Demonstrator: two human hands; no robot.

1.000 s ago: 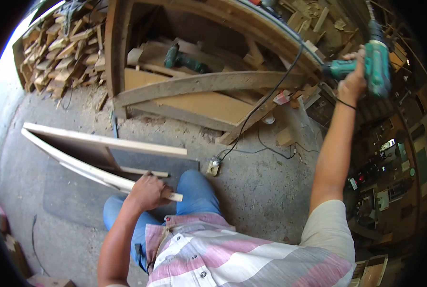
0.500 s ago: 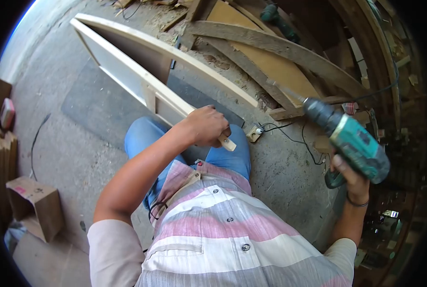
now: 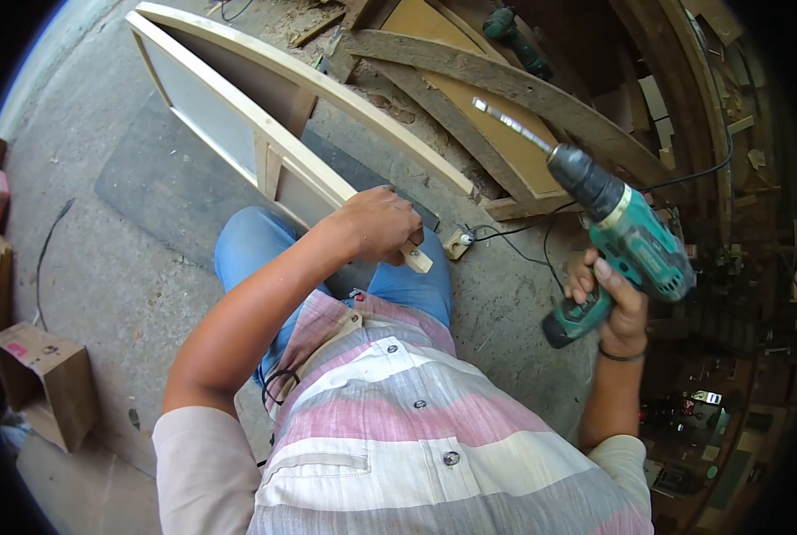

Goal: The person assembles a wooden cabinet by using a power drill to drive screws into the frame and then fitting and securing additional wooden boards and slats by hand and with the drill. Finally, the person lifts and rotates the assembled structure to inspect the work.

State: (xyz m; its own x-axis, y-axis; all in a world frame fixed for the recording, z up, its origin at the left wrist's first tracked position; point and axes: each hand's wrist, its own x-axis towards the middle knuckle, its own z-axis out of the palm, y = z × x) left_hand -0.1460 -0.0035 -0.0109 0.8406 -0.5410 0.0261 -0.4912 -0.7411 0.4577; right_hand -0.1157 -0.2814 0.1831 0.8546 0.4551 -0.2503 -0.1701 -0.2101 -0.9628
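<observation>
My left hand (image 3: 379, 223) is wrapped around the near end of a pale wooden frame (image 3: 238, 105), whose tip pokes out below my fingers over my lap. Two long sides of the frame meet at a far left corner and spread apart toward me; a greyish panel (image 3: 189, 89) fills part of the nearer side. Raised at the right, my right hand (image 3: 623, 308) grips a green and black cordless drill (image 3: 635, 234) by its handle. Its long bit (image 3: 510, 123) points up and left, apart from the wood.
A dark mat (image 3: 162, 169) lies under the frame. Beyond it lean rough timber pieces (image 3: 505, 76), with a second green drill (image 3: 516, 40) among them. A socket block (image 3: 457, 243) with black cables sits beside my knee. At the left stands an open cardboard box (image 3: 49, 383).
My right hand has brought the drill inward to the left and turned it, so its handle and base now show. My left hand keeps its hold on the frame.
</observation>
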